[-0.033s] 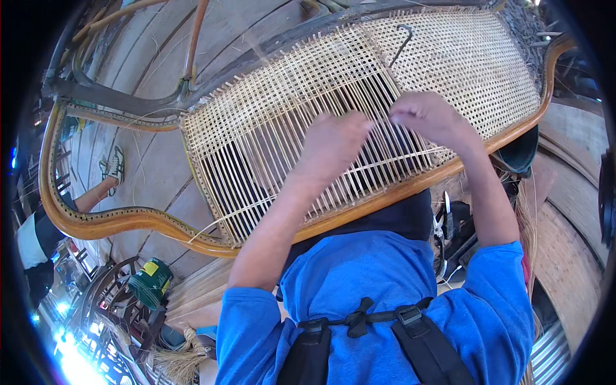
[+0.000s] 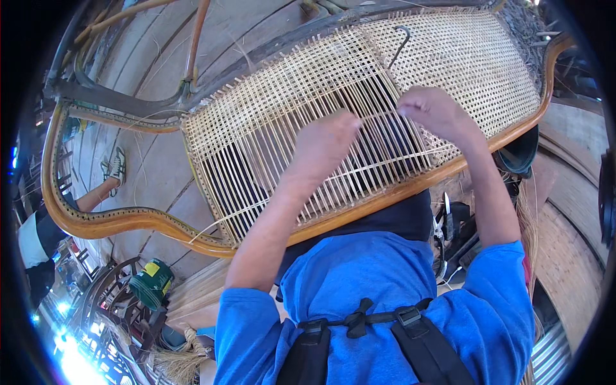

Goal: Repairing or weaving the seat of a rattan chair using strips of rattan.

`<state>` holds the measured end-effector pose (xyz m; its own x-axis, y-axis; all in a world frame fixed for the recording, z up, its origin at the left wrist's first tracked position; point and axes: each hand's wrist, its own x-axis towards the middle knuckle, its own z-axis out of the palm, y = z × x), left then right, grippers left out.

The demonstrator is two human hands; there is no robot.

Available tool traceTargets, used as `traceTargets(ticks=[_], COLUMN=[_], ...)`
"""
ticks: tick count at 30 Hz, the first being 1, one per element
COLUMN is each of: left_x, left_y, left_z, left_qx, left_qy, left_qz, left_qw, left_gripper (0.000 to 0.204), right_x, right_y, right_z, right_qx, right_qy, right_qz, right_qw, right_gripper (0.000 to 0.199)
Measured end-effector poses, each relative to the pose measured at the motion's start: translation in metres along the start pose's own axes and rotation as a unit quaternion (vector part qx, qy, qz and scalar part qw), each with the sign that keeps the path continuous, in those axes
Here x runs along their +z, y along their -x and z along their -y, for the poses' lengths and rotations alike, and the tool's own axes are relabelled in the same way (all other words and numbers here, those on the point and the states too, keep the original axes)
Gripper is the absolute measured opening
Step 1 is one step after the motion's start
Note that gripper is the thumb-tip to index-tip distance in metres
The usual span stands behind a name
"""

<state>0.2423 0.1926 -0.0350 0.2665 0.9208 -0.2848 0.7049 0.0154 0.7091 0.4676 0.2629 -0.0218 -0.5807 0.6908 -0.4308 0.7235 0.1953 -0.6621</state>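
A thin cane strand point(image 2: 378, 117) runs between my two hands above the half-woven cane panel point(image 2: 282, 90). My left hand point(image 2: 325, 141) is closed, pinching one end near the fingertips. At the other end, my right hand point(image 2: 434, 114) pinches the strand with curled fingers. Below them, parallel cane strips point(image 2: 385, 151) cross the opening, and one strip lies across them close to the front rail. The panel sits in a curved, varnished wooden frame point(image 2: 154, 221). A hooked metal tool point(image 2: 401, 45) rests at the border of the finished weave point(image 2: 471, 64).
Near my right side lie a knife point(image 2: 447, 208) and pliers point(image 2: 439, 231). A dark green bucket point(image 2: 518, 154) stands beyond the frame's right rail. At left are a green pail point(image 2: 151, 282), a bundle of fibre point(image 2: 179, 362) and another person's foot point(image 2: 115, 168).
My left hand has shifted slightly left and my right hand slightly right. The gap between them has widened, and the strand now shows stretched across it.
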Motion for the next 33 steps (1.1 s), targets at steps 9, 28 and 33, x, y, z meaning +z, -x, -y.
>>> traceTargets(ticks=[9,28,33], left_x=[-0.023,-0.002,-0.01], left_y=[0.02,-0.002,0.013], left_z=[0.045,0.088,0.091], left_qx=[-0.21,-0.267,-0.269], left_qy=[-0.016,0.023,-0.005], left_qz=[-0.032,-0.022,-0.033], left_qw=[0.977,0.963,0.963], left_gripper=[0.028,0.026,0.028], right_x=[-0.008,-0.025,-0.011], right_y=[-0.044,-0.059,-0.059], right_z=[-0.085,-0.095,-0.075], right_qx=[0.126,0.183,0.179], right_qy=[-0.009,-0.163,-0.168], right_qz=[-0.029,0.113,0.082], right_qw=[0.992,0.963,0.966], right_gripper=[0.019,0.011,0.012])
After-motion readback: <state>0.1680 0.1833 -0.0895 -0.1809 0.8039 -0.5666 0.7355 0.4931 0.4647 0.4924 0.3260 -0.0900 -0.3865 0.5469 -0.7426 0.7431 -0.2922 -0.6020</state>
